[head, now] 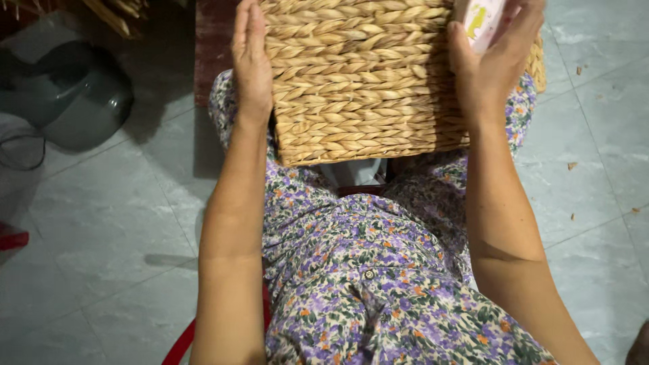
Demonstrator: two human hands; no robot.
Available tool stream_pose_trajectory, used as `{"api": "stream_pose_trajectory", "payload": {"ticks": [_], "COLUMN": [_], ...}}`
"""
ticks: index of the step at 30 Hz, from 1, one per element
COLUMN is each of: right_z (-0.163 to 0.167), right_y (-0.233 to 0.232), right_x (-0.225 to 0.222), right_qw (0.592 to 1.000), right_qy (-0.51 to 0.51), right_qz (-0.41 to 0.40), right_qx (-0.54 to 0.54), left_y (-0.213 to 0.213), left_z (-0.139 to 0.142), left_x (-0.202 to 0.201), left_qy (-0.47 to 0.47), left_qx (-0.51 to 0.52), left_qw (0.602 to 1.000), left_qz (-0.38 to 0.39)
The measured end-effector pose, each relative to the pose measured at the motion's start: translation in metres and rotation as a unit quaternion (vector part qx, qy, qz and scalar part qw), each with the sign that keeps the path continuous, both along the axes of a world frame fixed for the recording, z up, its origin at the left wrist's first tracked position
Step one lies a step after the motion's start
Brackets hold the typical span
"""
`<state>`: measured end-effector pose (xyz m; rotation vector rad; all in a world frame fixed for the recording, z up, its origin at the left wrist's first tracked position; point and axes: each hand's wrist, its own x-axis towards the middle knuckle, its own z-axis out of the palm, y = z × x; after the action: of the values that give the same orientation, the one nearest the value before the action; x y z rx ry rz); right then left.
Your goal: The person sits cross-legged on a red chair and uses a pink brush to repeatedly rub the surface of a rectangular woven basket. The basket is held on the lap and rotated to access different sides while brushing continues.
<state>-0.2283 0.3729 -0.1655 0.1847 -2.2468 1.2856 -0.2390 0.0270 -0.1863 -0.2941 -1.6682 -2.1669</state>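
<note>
Pressing left hand (251,64) and right hand (488,64) against braided straw basket (362,81).

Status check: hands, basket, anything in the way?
Left hand flat against woven basket side. Right hand on opposite side, holding small pale packet. Basket rests on lap. Nothing blocking; dark green appliance on floor, off left.

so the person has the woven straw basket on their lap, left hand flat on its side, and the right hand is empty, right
Not quite: the right hand is not empty. In the head view it holds a small pale pink packet against the woven straw basket. The basket does sit on the lap, with the left hand flat on its side.
</note>
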Motion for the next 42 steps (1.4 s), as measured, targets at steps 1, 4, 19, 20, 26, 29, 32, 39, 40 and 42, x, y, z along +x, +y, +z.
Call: {"api": "stream_pose_trajectory", "payload": {"ticks": [1, 4, 19, 20, 26, 29, 32, 39, 40, 42], "right_z": [-0.002, -0.009, 0.023, 0.019, 0.007, -0.008, -0.018, 0.003, 0.003, -0.002], "right_y": [-0.001, -0.032, -0.175, -0.159, -0.04, -0.017, -0.049, -0.167, -0.165, -0.146], "right_x": [0.002, 0.0, 0.004, 0.003, 0.01, 0.026, 0.046, 0.109, 0.109, 0.103], "right_qw": [0.997, 0.996, 0.975, 0.976, 0.999, 0.999, 0.994, 0.966, 0.965, 0.962], "right_qy": [-0.026, 0.056, 0.117, 0.116, -0.004, 0.036, 0.066, 0.027, 0.024, 0.003], "right_qz": [-0.05, 0.061, 0.131, 0.128, 0.051, 0.04, 0.088, 0.199, 0.196, 0.194], "right_qx": [0.05, -0.026, 0.136, 0.131, 0.004, -0.004, -0.02, 0.162, 0.172, 0.194], "left_y": [-0.001, -0.002, -0.011, -0.011, -0.016, -0.018, -0.018, -0.02, -0.02, -0.02], "left_z": [-0.003, -0.012, -0.023, -0.024, -0.04, -0.052, -0.059, -0.05, -0.049, -0.05], "left_x": [-0.002, -0.006, -0.004, -0.004, -0.017, -0.024, -0.023, -0.024, -0.025, -0.024], "left_qy": [-0.003, -0.005, -0.07, -0.072, -0.049, -0.077, -0.076, -0.057, -0.034, -0.061], "left_qx": [0.017, 0.064, -0.004, -0.022, -0.057, -0.044, -0.046, -0.115, -0.145, -0.119], "left_qw": [1.0, 0.998, 0.998, 0.997, 0.995, 0.993, 0.993, 0.986, 0.983, 0.987], "left_qz": [0.0, -0.012, 0.003, 0.02, 0.065, 0.084, 0.083, 0.102, 0.111, 0.092]}}
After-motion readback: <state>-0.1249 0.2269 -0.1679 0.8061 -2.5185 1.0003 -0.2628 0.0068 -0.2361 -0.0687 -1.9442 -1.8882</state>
